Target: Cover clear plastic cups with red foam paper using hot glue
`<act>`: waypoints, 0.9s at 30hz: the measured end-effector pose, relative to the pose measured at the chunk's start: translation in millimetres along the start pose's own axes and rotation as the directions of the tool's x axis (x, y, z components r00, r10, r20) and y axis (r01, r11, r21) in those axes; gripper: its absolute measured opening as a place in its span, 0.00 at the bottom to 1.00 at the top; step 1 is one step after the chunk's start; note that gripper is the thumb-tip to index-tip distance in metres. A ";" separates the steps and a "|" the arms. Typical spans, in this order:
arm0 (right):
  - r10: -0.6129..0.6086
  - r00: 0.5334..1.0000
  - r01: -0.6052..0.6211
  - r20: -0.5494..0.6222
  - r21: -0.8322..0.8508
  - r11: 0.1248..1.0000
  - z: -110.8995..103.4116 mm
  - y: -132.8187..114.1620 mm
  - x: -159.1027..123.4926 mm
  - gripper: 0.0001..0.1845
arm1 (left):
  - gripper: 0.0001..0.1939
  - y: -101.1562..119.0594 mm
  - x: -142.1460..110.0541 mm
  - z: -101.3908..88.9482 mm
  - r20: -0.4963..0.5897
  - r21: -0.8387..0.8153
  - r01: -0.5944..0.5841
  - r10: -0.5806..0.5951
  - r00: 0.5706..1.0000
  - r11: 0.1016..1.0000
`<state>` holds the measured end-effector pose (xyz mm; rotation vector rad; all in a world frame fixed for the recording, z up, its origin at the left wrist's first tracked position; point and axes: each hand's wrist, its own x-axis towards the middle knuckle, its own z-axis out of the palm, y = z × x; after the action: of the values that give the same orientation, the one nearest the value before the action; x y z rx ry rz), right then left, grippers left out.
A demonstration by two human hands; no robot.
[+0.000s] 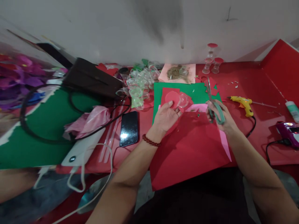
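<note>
My left hand (166, 117) rests on the table with its fingers closed around a round piece of red paper (172, 97), next to a clear plastic cup (183, 100). A red bead bracelet circles that wrist. My right hand (219, 116) grips green-handled scissors (211, 98), blades pointing up and away. Beneath both hands lie a large red paper sheet (189, 149), a pink sheet (224, 141) and a green sheet (198, 91).
A yellow glue gun (243, 104) with black cord lies right. A phone (129, 128), white cables, pink tissue, green board (42, 130) and a dark bag (91, 77) sit left. Clear cups (140, 84) pile behind. A purple device (289, 132) sits far right.
</note>
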<state>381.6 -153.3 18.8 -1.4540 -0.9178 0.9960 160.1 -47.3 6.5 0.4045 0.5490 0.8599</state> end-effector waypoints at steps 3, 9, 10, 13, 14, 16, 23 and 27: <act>-0.034 0.997 -0.002 -0.066 -0.477 0.879 -10.5 -0.1 1.7 0.26 | 0.09 -1.7 -0.9 3.5 -0.020 0.003 0.031 -0.031 0.999 1.000; -0.215 0.975 -0.005 -0.063 -0.966 0.259 -18.1 9.2 -0.8 0.21 | 0.12 -1.8 -2.4 12.4 -0.091 0.011 0.076 -0.075 0.993 0.997; -0.271 0.962 0.031 -0.044 -0.963 0.268 -15.7 11.2 -1.4 0.19 | 0.12 -2.6 -2.7 13.1 -0.096 0.012 0.080 -0.079 0.992 0.997; -0.391 0.920 0.201 -0.031 -0.818 0.539 -1.5 17.1 -2.3 0.18 | 0.09 -7.8 -3.6 12.3 -0.095 0.006 0.099 -0.098 0.991 0.995; -0.386 0.922 0.262 -0.022 -0.697 0.667 4.7 19.1 -2.3 0.19 | 0.08 -10.3 -3.9 11.2 -0.086 -0.001 0.112 -0.111 0.990 0.994; -0.321 0.947 0.301 0.020 -0.410 0.861 16.5 23.0 -1.8 0.20 | 0.05 -15.9 -4.5 8.3 -0.055 -0.008 0.150 -0.150 0.987 0.989; -0.231 0.973 0.223 -0.015 -0.209 0.952 21.8 26.4 0.2 0.21 | 0.04 -26.5 -9.1 4.0 0.083 0.054 0.189 -0.193 0.978 0.981; -0.249 0.968 0.239 -0.035 -0.177 0.955 18.1 19.2 -2.0 0.19 | 0.14 -24.0 -11.4 4.9 0.153 0.122 0.116 -0.134 0.979 0.986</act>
<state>364.3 -151.0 -1.1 -1.4614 -1.1335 0.7028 171.4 -71.1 0.7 0.5316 0.4696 0.6708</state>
